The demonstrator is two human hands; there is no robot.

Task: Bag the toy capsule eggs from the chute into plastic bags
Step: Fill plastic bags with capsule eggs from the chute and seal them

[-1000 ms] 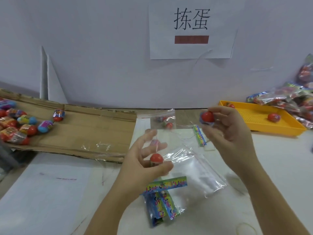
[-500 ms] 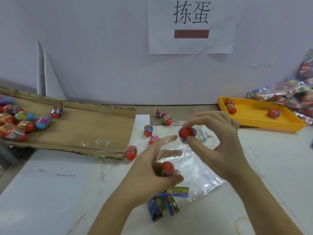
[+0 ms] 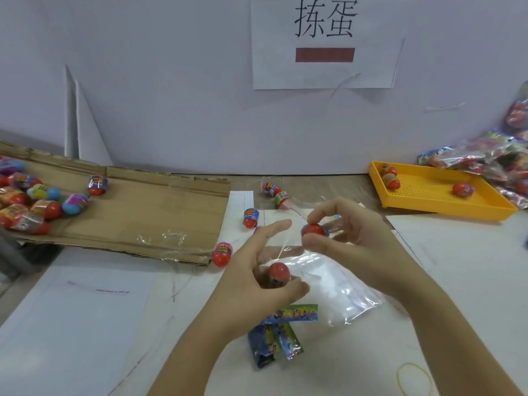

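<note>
Head view only. One egg (image 3: 278,272), red end up, is gripped in the left hand (image 3: 257,284) between thumb and curled fingers, with the forefinger stuck out straight. A second egg (image 3: 313,230) is pinched by the thumb and fingertips of the right hand (image 3: 351,241), just above the clear bag (image 3: 337,284). That bag is spread on the table (image 3: 471,267) between both hands. Whether its mouth is caught in the left grip can't really be told. Coloured packets (image 3: 274,338) are tucked under its near edge.

A heap of eggs (image 3: 28,201) is piled at the far left of the cardboard chute (image 3: 143,218). Loose eggs (image 3: 222,254) are scattered off its right end.

A yellow tray (image 3: 485,207) with a few eggs is seen far right, with filled bags (image 3: 485,155) stacked behind it. A rubber band (image 3: 414,378) is left near the bottom edge.
</note>
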